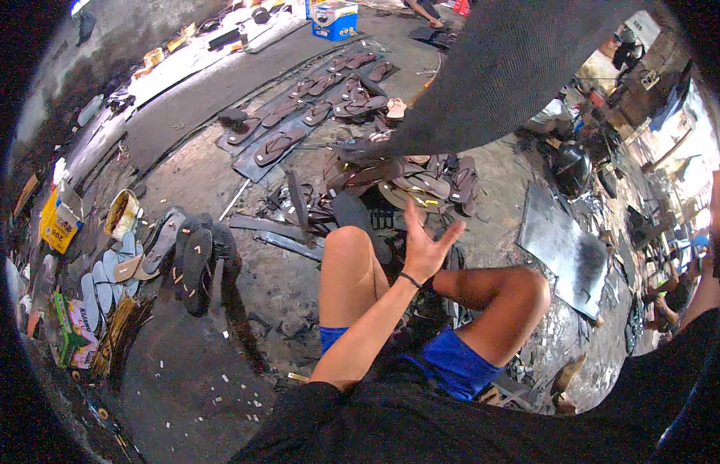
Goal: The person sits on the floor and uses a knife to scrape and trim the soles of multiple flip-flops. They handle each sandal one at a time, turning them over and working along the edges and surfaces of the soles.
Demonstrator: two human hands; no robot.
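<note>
My left hand (426, 249) is raised between my knees, open, its fingers spread and nothing in them. Just beyond its fingertips lies a pile of dark flip-flops (422, 185) with thong straps. A large dark ribbed sheet (491, 85) curves through the air above, its narrow end low over the pile; what holds it up cannot be made out. My right forearm (704, 298) reaches up at the far right rim, where the hand's fingers do not show clearly. Further off, several brown flip-flops (279, 145) lie in rows on dark sheets.
A blue box (334, 21) stands at the back. To the left are upright dark soles (194, 263), grey sole pieces (112, 267), a yellow container (62, 216) and a bundle of bristles (120, 336). On the right lies a flat grey sheet (565, 247) amid scraps. Another person's leg (426, 11) shows at the top.
</note>
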